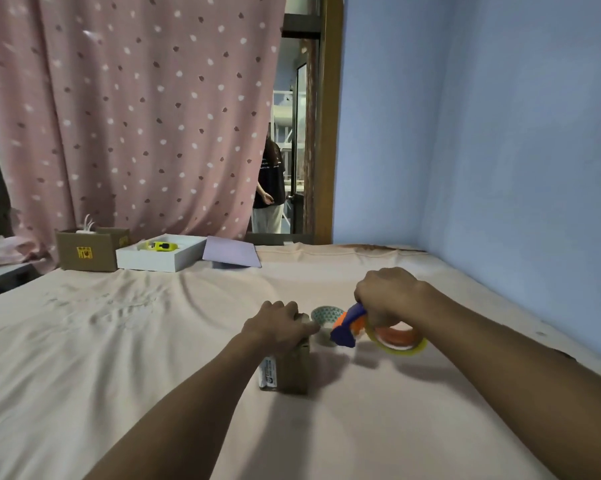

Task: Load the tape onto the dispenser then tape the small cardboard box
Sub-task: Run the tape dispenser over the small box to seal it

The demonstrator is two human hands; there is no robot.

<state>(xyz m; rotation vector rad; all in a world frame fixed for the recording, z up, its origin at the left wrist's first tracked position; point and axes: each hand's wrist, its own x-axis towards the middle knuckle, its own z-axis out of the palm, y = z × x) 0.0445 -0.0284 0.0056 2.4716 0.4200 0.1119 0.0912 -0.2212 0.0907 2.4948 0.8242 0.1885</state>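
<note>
A small brown cardboard box (pixel 293 370) stands upright on the pink sheet at the centre, with a white label on its left side. My left hand (pixel 278 325) rests on its top and grips it. To the right, my right hand (pixel 387 294) holds an orange and blue tape dispenser (pixel 349 327) just above the sheet. A roll of clear yellowish tape (pixel 397 339) sits on the dispenser's wheel. The dispenser's blue end points toward the box and is a little apart from it.
A patterned bowl (pixel 326 315) sits between the box and the dispenser. At the far edge stand a brown carton (pixel 87 252), a white tray (pixel 160 259) holding a yellow item, and a purple sheet (pixel 231 252). A blue wall (pixel 499 150) bounds the right. A person (pixel 269 188) stands in the doorway.
</note>
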